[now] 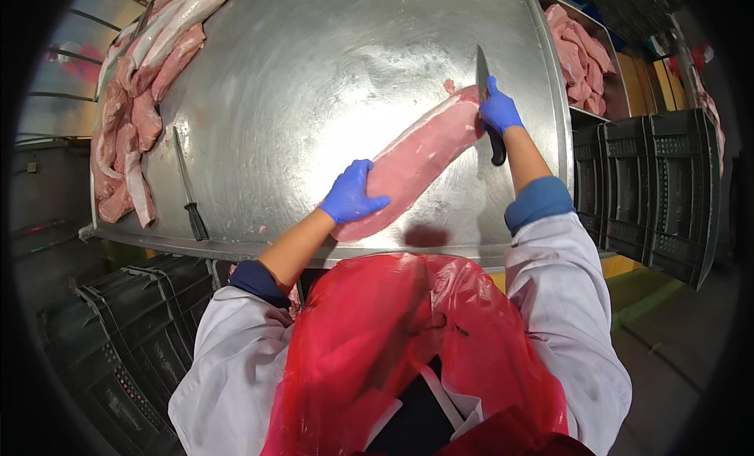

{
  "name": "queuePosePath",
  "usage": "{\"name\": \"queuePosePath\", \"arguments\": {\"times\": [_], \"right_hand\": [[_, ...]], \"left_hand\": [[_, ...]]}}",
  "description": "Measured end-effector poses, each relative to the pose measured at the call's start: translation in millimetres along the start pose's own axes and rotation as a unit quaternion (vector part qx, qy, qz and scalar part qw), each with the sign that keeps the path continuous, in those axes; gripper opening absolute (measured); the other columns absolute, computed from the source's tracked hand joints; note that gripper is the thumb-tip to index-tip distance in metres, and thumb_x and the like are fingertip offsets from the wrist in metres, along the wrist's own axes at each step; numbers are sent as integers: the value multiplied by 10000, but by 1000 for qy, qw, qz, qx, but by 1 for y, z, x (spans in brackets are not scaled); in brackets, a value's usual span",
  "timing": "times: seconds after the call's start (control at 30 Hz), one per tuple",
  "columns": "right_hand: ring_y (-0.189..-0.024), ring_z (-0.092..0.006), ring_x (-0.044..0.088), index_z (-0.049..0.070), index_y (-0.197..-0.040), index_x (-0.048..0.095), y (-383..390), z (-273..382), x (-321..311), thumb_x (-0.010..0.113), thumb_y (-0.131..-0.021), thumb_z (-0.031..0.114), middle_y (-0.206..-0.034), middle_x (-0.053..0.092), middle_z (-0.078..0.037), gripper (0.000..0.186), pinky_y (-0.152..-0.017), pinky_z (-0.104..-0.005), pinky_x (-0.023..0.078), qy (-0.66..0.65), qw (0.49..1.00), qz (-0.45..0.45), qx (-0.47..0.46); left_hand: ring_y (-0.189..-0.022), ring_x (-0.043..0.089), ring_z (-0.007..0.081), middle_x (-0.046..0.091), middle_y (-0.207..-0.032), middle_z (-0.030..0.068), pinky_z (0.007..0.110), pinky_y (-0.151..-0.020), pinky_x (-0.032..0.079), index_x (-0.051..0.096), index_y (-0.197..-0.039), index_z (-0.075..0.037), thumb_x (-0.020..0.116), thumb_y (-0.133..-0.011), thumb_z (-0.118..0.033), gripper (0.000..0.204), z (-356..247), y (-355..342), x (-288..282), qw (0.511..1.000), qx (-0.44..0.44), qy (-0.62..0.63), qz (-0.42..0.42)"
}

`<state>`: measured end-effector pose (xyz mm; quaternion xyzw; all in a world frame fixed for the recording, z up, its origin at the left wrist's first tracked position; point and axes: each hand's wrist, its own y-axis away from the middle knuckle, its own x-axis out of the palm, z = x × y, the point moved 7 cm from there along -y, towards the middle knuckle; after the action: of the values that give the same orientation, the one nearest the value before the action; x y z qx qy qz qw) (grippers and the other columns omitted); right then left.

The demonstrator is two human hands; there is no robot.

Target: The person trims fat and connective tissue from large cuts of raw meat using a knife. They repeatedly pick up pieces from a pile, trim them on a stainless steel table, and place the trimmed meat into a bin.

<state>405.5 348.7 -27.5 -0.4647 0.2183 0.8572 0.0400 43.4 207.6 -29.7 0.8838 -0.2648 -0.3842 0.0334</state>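
a meat-cutting room: steel table, knife, raw meat, crates

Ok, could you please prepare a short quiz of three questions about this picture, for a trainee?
1. What does the blue-gloved right hand hold?
2. True or false: the blue-gloved left hand touches the long pink slab of meat.
3. Complete: the thin black-handled metal rod lies on the ____ side of the shiny metal table.

Key:
1. A black-handled knife with a pointed metal blade.
2. True.
3. Left.
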Motion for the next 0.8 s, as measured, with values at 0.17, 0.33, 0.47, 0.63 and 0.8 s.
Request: {"name": "queuePosePath", "arguments": {"times": [0.17,0.33,0.47,0.63,0.8], "right_hand": [[-572,-240,662,158,-1612,87,146,15,7,433,-903,50,-805,687,-185,796,-545,-373,557,-137,984,108,25],[-508,-143,553,149,-1605,199,157,33,5,461,-870,-34,-697,599,-60,801,-465,-292,472,-297,933,149,134],[-512,-121,550,175,-1597,256,260,41,-22,471,-863,-78,-792,614,-62,806,-443,-255,448,-370,897,190,150],[-473,-111,526,218,-1606,216,222,10,-61,461,-906,-74,-752,609,-71,797,-401,-244,429,-411,906,25,99],[-506,-112,529,285,-1614,154,181,-11,-33,480,-926,-42,-745,586,-52,828,-411,-264,448,-438,894,-30,85]], "left_hand": [[-1047,566,394,540,-1150,244,446,-931,478,445,-1256,42,810,-778,-367,728,-2,14,19,997,28,37,-56],[-1000,565,401,545,-1089,227,457,-864,485,490,-1168,2,764,-824,-291,529,6,9,41,986,110,108,-66],[-893,578,387,585,-952,195,467,-776,487,564,-1000,-18,709,-851,-263,321,18,-49,11,991,37,62,-110],[-1083,633,410,674,-1104,237,433,-923,513,636,-1102,11,701,-787,-505,608,-87,-205,-1,991,-5,60,-119],[-906,713,336,720,-959,243,372,-774,554,726,-969,62,731,-730,-390,511,-63,-288,26,996,-85,10,29]]}}
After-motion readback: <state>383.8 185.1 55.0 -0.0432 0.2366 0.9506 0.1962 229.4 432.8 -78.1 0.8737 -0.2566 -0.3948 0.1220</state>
